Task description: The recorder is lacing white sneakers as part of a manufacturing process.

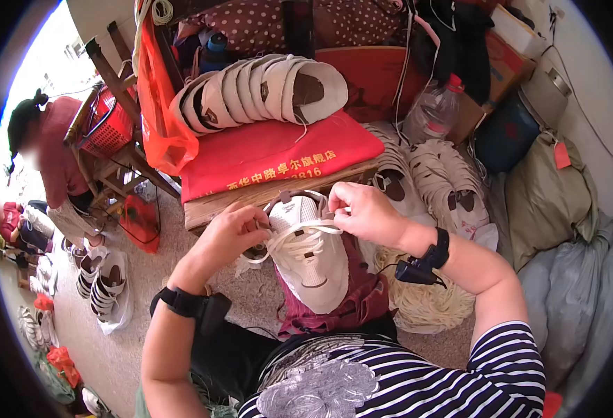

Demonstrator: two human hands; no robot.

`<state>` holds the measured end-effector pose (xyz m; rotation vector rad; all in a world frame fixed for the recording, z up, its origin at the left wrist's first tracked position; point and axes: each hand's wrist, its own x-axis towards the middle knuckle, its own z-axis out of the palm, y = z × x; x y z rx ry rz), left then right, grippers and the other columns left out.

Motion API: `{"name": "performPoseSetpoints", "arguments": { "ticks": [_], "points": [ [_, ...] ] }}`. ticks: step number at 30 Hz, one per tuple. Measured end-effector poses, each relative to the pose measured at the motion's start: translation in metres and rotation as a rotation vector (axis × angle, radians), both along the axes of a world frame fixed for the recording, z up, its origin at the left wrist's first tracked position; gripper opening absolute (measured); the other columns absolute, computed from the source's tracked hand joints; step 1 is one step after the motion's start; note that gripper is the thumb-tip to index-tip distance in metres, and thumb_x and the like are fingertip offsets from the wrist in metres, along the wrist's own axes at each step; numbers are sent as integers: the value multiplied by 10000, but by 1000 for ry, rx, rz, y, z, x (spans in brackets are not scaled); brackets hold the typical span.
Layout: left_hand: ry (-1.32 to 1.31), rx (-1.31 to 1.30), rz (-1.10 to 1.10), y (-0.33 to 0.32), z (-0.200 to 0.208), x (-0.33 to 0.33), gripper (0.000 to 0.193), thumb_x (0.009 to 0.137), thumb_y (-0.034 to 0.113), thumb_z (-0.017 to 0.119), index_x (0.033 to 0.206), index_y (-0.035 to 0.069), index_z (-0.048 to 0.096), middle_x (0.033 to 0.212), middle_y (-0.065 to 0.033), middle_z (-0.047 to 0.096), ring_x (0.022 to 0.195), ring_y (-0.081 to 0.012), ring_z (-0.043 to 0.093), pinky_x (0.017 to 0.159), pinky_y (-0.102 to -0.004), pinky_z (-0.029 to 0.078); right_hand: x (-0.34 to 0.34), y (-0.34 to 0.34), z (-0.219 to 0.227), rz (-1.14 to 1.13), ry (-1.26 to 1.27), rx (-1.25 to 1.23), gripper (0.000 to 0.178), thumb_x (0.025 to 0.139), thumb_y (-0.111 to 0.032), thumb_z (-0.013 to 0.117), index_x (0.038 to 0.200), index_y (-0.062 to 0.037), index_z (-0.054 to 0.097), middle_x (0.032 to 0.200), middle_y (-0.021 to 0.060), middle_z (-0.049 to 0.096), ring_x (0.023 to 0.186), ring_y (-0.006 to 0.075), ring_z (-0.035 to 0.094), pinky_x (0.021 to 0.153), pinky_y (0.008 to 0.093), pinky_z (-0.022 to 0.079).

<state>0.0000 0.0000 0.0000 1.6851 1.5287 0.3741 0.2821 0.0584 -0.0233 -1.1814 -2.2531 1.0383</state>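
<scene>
Shoes with dark and pale bands [108,282] stand on the floor at far left, well apart from the work. Next comes the left hand [230,228], thumb and fingers pinched on a cream lace [313,225] at the sneaker's side. Behind, a wooden desk [212,211] carries a red cloth [250,160] and a row of nested shoe uppers [257,90].

At centre, the pale sneaker [320,268] rests over a maroon cloth [369,296] at the wearer's lap, just in front of the desk, laced side up. Its toe points back toward the wearer and slightly right; the long axis runs from desk to lap — opening at the far end.

The right hand [369,212] pinches the same lace near the top eyelets. Lacing seems to be in hand — the next move likely calls for even tension. Farther right lies a heap of cream laces [432,310].
</scene>
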Motion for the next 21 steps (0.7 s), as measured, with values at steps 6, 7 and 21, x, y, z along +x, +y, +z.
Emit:
{"name": "performPoseSetpoints", "arguments": {
  "ticks": [6,7,21],
  "points": [
    [-29,288,-208,14,-22,-3,221,848,201,696,946,5,665,825,-56,532,762,-164,556,683,-313,466,-9,-7,0,193,-6,544,225,792,-61,583,1014,-50,548,837,123,622,820,323,634,710,423,504],
    [3,250,-175,16,-18,1,213,842,202,691,904,-2,675,825,-65,535,758,-177,565,683,-312,468,-7,-2,-1,190,-6,548,225,792,-61,583,1014,-50,548,837,123,622,820,323,634,710,423,504],
    [-171,571,162,0,-10,55,106,810,113,713,830,12,686,800,-85,525,683,-201,549,610,-311,446,-38,51,28,252,-341,-401,282,728,-308,676,831,-46,687,649,53,608,580,174,542,540,343,441]
  ]
}}
